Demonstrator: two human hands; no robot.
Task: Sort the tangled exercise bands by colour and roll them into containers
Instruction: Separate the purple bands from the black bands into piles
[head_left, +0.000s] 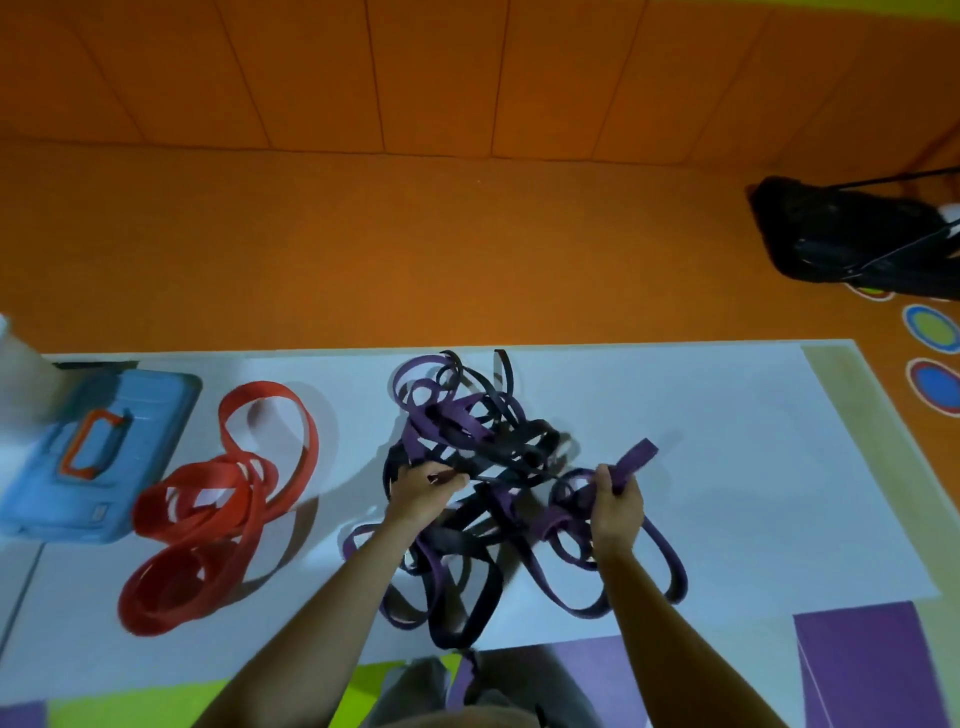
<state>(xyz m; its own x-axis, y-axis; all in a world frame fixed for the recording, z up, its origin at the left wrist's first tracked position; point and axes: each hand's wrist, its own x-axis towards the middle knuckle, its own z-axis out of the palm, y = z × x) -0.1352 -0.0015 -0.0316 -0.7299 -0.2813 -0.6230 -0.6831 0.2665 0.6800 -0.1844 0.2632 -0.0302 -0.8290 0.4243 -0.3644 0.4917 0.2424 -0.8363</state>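
1. Sheet (701, 467): all bands are laid on it. A bag (852, 239) sits well apart on the floor (415, 249).
2. Tangle (483, 415): purple and black, found mid-sheet in loose crossed loops. It is judged soft, flat, stretchy and light. The rubbery faces are likely to drag on each other, so snags are expected under a hard pull.
3. Red bands (208, 519): set apart left of the tangle, not yet rolled.
4. Case (104, 452): at the sheet's left end, just beside the red bands. Whether it is latched cannot be told.
5. Right hand (618, 506): closed round a purple band (636, 457) near its folded end, which sticks up past the fist.
6. Left hand (421, 493): fingers are curled into the tangle's middle, with a black strand (514, 462) apparently pinched.
7. Grip: a free loop end is best taken, one colour per hand, and fed out through the crossings, not yanked.
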